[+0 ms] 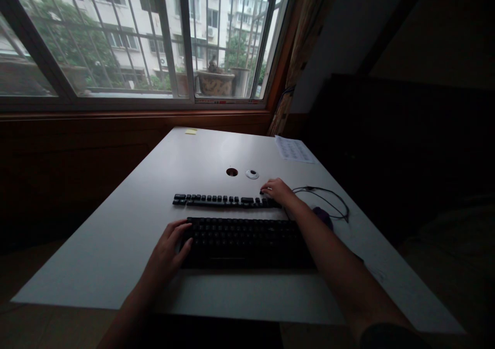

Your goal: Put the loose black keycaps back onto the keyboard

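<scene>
At the middle of a white, flat-topped worktop (127, 225) lies a full-width black keyboard (240, 238), its long side running across the view. Just beyond it, nearer the window, small black keycaps (212, 203) are laid out in two close-set rows, roughly parallel to the keyboard and apart from it.

The person's left hand (170, 245) rests at the keyboard's left end, fingers towards its far corner and thumb lower down on the edge; this grip is loose, with thumb and fingers apart. The right forearm passes over the keyboard's right end, and the right hand (277, 189) reaches to the right end of the rows. Its grip is drawn together, the fingertips pinched on a single small black keycap (262, 192); whether that piece touches the surface below cannot be told.

Beside the right forearm, partly hidden by it, sits a dark purple rounded mouse (323, 217), and a thin black cable (342, 199) loops near it. Beyond the rows are a round dark hole (232, 172) in the surface and, just right of it, a white disc with a dark centre (252, 174). A yellow paper note (191, 131) lies near the far left corner, a printed white sheet (296, 149) near the far right. Behind stands a barred window (154, 45), with pale buildings and greenery outside.
</scene>
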The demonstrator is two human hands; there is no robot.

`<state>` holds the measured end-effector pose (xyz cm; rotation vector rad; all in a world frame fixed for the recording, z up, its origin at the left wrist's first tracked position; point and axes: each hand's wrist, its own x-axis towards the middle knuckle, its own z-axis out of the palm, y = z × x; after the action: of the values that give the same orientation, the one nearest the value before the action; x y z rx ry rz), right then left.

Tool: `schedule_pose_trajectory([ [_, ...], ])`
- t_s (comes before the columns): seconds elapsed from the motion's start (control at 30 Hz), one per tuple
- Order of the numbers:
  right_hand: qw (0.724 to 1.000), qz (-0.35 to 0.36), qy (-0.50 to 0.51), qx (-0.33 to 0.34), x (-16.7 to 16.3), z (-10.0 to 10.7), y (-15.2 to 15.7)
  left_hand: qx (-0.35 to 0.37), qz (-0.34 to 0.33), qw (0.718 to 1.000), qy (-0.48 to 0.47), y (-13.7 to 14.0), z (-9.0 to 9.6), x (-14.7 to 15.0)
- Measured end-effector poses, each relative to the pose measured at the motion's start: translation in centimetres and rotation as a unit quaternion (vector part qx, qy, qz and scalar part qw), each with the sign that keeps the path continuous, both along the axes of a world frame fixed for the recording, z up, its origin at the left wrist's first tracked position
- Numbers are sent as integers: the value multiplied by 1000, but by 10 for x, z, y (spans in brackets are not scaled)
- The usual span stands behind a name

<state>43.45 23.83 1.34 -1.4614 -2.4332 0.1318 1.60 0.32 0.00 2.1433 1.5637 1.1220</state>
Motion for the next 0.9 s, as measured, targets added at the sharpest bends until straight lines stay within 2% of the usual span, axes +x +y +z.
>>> schedule_pose_trajectory([
  [0.4,1000,10,6,1,-6,14,-3,-4,-1,1000,-1,0,-2,0],
  [0.9,992,-51,114,-30,4,20,-13,8,9,1000,-4,0,1,1],
])
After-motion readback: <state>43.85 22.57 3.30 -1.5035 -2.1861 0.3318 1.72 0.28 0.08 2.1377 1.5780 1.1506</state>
